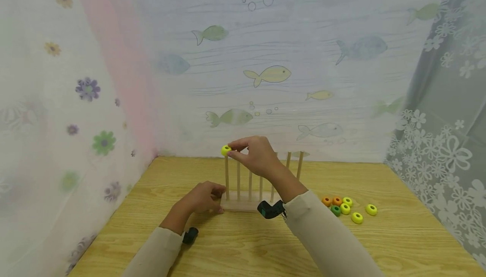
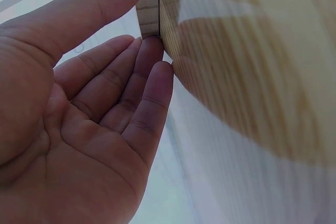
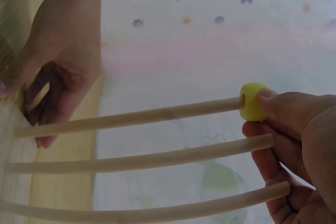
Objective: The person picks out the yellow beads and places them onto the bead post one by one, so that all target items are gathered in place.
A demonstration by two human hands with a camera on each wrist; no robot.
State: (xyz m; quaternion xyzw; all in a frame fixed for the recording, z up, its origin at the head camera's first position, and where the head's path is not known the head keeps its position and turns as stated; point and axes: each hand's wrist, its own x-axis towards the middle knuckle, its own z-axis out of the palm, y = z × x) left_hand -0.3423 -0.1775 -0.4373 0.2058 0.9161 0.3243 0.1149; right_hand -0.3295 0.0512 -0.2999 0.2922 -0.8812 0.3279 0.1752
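My right hand [image 1: 258, 155] pinches a yellow bead [image 3: 254, 101] between thumb and fingers. The bead is at the top of the leftmost wooden peg [image 3: 131, 118], with the peg's tip at its hole. Several upright pegs stand in a row on a pale wooden base [image 1: 240, 205], partly hidden behind my right hand and forearm. At the base's left end, my left hand [image 1: 202, 197] grips it between thumb and fingers; the left wrist view shows the block's end [image 2: 149, 11] between them.
Right of the peg stand lie loose beads on the wood-grain table [image 1: 159, 209]: several yellow beads [image 1: 357, 217], two orange beads [image 1: 326, 201] and a green bead [image 1: 336, 211]. A fish-patterned curtain [image 1: 182, 100] hangs behind the table.
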